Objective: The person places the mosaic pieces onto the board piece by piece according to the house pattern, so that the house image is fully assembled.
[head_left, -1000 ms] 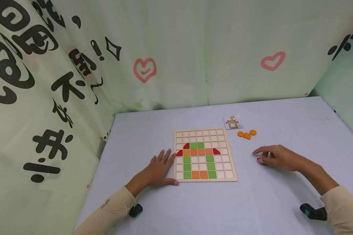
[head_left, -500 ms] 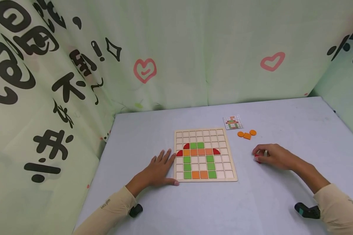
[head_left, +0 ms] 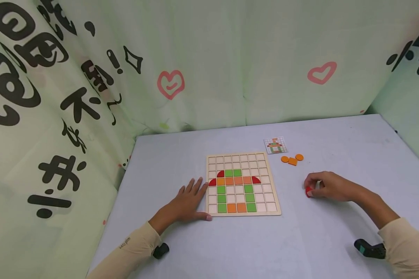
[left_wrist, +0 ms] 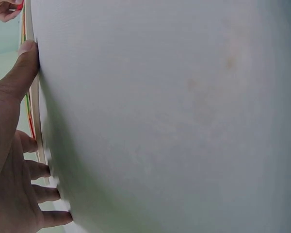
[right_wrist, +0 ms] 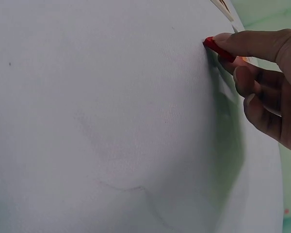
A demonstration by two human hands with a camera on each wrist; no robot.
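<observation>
A square wooden grid board [head_left: 274, 193] lies mid-table, with green, orange and red tiles set in its cells. My left hand [head_left: 186, 203] rests spread at the board's left edge, thumb by the near-left corner. In the left wrist view its straight fingers [left_wrist: 48, 193] touch the tabletop beside the board. To the right of the board, my right hand [head_left: 329, 186] pinches a small red tile [head_left: 308, 191] between thumb and fingers. The right wrist view has that red tile [right_wrist: 218, 48] tilted on edge, close over the table; its full outline is partly hidden by the fingers.
Behind the board's right corner lies a small pattern card [head_left: 275, 145]. Near it sit two orange round tiles [head_left: 284, 159] and an orange square tile [head_left: 292, 161]. A printed curtain [head_left: 209, 77] borders the table [head_left: 230, 248] at the back and sides.
The right hand's fingers have closed on the red tile and turned it more upright, with the hand shifting slightly left and back right. The left hand and board stay put.
</observation>
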